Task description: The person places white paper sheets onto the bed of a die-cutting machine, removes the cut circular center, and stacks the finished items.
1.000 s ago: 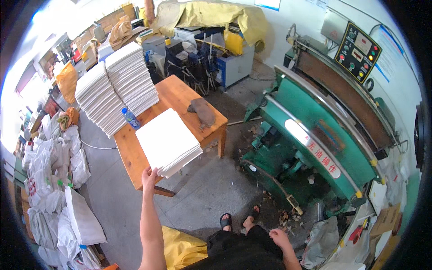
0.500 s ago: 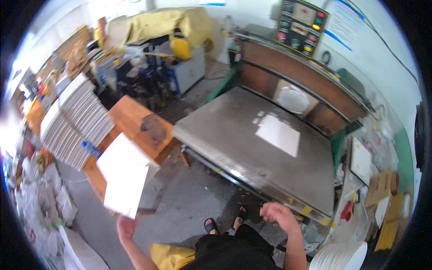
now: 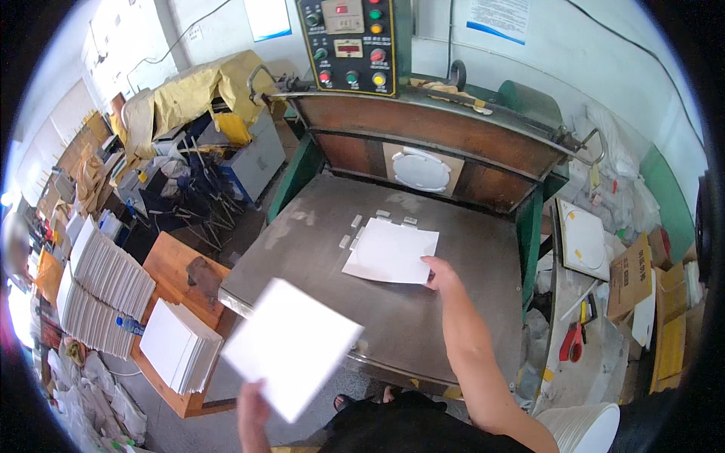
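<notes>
Since the earlier frame, my right hand [image 3: 440, 273] now pinches the sheet on the press bed [image 3: 391, 250]; my left hand [image 3: 253, 404] grips a fresh white sheet [image 3: 291, 347].

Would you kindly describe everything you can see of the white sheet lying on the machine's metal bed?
The white sheet is a plain, roughly square piece of what looks like card or paper, lying flat on the grey metal bed, towards its back. Several small pale blocks sit along its left and far edges. The right hand touches its near right corner. Its surface looks blank and uncreased.
</notes>
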`<move>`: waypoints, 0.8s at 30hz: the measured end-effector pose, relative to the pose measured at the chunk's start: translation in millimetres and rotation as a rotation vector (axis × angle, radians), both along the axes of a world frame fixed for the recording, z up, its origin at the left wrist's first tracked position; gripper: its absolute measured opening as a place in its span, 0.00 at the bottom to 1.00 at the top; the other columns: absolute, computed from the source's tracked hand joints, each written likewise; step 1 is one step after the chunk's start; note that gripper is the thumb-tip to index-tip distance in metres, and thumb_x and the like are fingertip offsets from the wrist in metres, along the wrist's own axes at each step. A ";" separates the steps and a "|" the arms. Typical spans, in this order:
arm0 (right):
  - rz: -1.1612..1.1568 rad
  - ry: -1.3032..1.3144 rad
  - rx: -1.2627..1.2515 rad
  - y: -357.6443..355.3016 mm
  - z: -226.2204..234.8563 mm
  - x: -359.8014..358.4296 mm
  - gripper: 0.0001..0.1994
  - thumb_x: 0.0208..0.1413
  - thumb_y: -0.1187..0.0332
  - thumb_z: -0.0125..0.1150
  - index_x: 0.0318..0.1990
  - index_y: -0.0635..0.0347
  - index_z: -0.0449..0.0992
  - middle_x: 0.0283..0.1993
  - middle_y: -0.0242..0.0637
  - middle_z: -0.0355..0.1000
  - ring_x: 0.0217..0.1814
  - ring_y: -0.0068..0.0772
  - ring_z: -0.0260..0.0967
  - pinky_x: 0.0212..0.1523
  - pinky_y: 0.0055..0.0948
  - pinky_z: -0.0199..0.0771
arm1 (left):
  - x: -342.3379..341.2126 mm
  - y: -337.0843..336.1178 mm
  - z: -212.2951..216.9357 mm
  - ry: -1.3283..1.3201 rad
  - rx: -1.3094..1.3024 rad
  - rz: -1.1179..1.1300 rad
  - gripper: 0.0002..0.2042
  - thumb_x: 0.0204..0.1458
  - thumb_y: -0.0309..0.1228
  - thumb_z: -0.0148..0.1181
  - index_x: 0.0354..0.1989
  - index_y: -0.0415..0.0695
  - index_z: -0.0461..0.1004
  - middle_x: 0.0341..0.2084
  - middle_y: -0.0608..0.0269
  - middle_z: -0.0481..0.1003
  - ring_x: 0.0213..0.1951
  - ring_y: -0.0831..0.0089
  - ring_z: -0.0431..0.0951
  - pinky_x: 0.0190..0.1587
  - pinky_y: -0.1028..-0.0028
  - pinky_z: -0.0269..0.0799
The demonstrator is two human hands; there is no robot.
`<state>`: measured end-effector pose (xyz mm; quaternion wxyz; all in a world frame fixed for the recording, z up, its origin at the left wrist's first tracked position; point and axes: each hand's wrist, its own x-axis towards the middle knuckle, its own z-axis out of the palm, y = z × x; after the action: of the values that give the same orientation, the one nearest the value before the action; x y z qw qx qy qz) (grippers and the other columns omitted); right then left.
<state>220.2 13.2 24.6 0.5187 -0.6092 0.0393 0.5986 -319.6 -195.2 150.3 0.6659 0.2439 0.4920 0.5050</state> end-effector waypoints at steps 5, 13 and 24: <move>-0.044 0.074 0.388 -33.8 47.6 47.2 0.17 0.53 0.71 0.60 0.51 0.61 0.69 0.48 0.43 0.72 0.52 0.41 0.71 0.51 0.46 0.73 | 163.0 40.0 -14.4 -0.264 -0.315 -0.328 0.16 0.60 0.28 0.48 0.56 0.39 0.63 0.43 0.57 0.73 0.34 0.69 0.75 0.29 0.74 0.72; -0.344 -0.254 0.451 -223.0 111.3 94.8 0.22 0.56 0.71 0.56 0.58 0.69 0.65 0.54 0.44 0.71 0.55 0.40 0.69 0.57 0.38 0.69 | 347.1 183.7 -103.9 -0.293 -0.290 -0.351 0.19 0.61 0.24 0.38 0.61 0.35 0.53 0.55 0.47 0.64 0.53 0.50 0.71 0.56 0.48 0.69; -0.527 -0.722 0.189 -425.2 76.5 23.3 0.19 0.53 0.73 0.55 0.54 0.70 0.69 0.49 0.42 0.73 0.47 0.34 0.72 0.51 0.30 0.69 | 384.0 178.5 -121.5 0.920 0.535 -0.371 0.26 0.49 0.36 0.60 0.56 0.38 0.64 0.57 0.47 0.64 0.60 0.52 0.63 0.62 0.52 0.58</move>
<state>243.5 -412.1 101.0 0.6871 -0.6980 -0.0451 0.1967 64.4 -16.7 28.8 0.3756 0.6816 0.5353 0.3282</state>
